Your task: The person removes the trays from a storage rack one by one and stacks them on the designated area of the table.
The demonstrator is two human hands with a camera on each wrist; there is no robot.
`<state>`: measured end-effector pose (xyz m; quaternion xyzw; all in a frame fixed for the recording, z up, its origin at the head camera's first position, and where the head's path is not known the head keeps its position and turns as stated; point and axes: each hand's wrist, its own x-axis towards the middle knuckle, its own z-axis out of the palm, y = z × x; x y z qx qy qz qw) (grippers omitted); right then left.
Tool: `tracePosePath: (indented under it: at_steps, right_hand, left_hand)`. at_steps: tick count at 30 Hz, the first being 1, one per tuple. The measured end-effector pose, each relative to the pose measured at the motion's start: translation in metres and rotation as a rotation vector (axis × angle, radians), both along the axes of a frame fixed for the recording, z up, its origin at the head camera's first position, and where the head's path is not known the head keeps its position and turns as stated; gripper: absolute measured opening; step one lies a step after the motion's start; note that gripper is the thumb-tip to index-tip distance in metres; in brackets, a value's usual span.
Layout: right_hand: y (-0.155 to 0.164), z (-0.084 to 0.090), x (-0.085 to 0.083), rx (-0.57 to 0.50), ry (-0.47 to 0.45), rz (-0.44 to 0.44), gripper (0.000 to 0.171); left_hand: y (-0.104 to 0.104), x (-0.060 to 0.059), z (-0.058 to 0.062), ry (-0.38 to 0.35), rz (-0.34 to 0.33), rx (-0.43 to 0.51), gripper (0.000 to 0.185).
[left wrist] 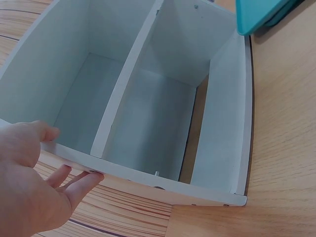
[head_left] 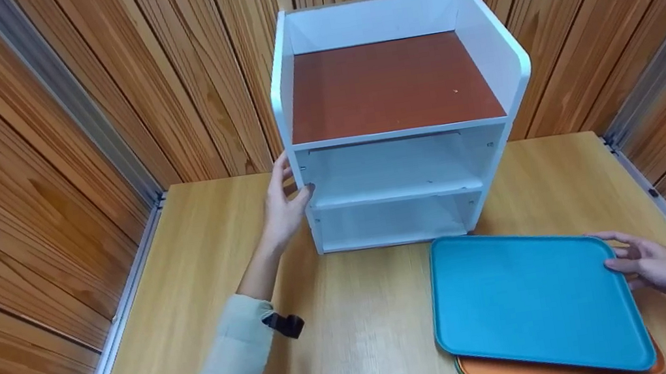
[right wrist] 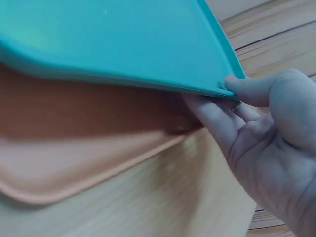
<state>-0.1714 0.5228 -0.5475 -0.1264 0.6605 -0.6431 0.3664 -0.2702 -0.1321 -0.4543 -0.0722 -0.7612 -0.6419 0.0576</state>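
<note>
A white shelf unit (head_left: 399, 189) with a brown top board stands at the back of the table. My left hand (head_left: 287, 204) grips its left side panel, thumb on the front edge and fingers along the outside, as the left wrist view also shows. With my right hand (head_left: 655, 265) I pinch the right edge of a blue tray (head_left: 532, 302), thumb on top and fingers beneath. The blue tray is tilted up off an orange tray (right wrist: 74, 148) under it. A sliver of green rim peeks out below the orange tray at its left corner.
The wooden table (head_left: 356, 342) is bounded by wood-plank walls (head_left: 190, 70) with metal rails along both sides. Two open compartments sit under the shelf unit's brown top board (head_left: 384, 87). The blue tray's far left corner lies close to the unit's lower front edge.
</note>
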Motion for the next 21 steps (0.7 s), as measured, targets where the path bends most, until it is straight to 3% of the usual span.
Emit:
tracePosePath:
  at_steps: [4, 11, 16, 21]
  right_hand:
    - [0.008, 0.0, 0.002, -0.025, -0.011, -0.02, 0.062]
    - [0.017, 0.002, 0.002, 0.003, 0.006, 0.022, 0.063]
    - [0.016, 0.005, 0.003, 0.134, 0.04, -0.04, 0.059]
    - [0.009, 0.009, 0.004, 0.34, 0.12, -0.13, 0.053]
  left_hand:
    - [0.001, 0.0, 0.0, -0.005, 0.002, 0.002, 0.078]
    - [0.0, 0.0, 0.001, 0.0, 0.006, -0.003, 0.078]
    - [-0.001, 0.001, 0.001, 0.008, 0.005, -0.002, 0.078]
    - [0.0, 0.001, 0.001, 0.006, 0.004, -0.001, 0.078]
